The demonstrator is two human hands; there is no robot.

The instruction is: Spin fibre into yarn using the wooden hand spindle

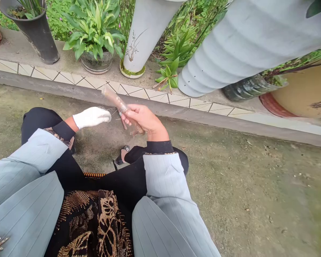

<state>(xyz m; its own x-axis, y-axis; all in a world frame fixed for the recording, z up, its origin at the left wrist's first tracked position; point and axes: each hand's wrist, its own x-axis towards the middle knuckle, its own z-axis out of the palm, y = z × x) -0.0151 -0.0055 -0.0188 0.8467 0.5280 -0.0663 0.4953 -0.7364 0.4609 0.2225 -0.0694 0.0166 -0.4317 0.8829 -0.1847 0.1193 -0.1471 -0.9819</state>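
My right hand [139, 117], bare, is wrapped around a brown, stick-like piece [113, 98] with pale spots. The piece slants up to the left, and its upper end is blurred by motion. Shorter brown ends stick out below my fingers. Around its middle, near my thumb, are turns of what looks like thin wire [112, 109]. The loose, curly part of this wire runs across to my left hand [93, 117], which wears a white glove. The gloved fingers are closed where the wire meets them; their exact grip is hidden.
Ahead runs a low tiled ledge [87, 82] bearing a black pot [40, 37], a leafy plant [96, 30] in a clear pot, a tall white vase [147, 32] and a large ribbed grey planter [230, 46]. Below me are my knees, a sandalled foot and concrete floor [243, 189].
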